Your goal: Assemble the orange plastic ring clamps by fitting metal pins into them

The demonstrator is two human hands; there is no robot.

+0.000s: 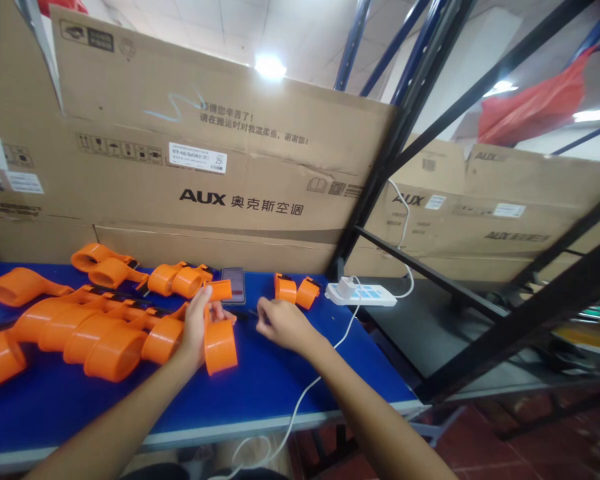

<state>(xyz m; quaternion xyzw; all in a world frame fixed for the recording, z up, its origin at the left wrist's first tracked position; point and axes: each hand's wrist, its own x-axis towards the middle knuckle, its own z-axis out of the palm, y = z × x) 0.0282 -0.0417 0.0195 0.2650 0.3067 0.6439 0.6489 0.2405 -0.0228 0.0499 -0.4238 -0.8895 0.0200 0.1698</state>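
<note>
My left hand (199,327) is wrapped round an orange plastic tape dispenser (221,350), its wide ring hanging down beside the fingers. To its right, the fingers of my right hand (283,323) are pinched at the end of a small black strip (244,314), which reaches toward the dispenser; its exact shape is blurred. More orange dispensers with black parts lie left of my left hand, among them a row of nested rings (115,350). Two smaller-looking dispensers (286,289) sit just behind my right hand.
A dark flat phone-like device (237,285) lies at the back of the blue tabletop (275,393). A white power strip (383,297) with a plug stands at the right, its white cable (300,400) crossing the table edge. Behind rises a large cardboard box (220,167), beside black rack posts (380,167).
</note>
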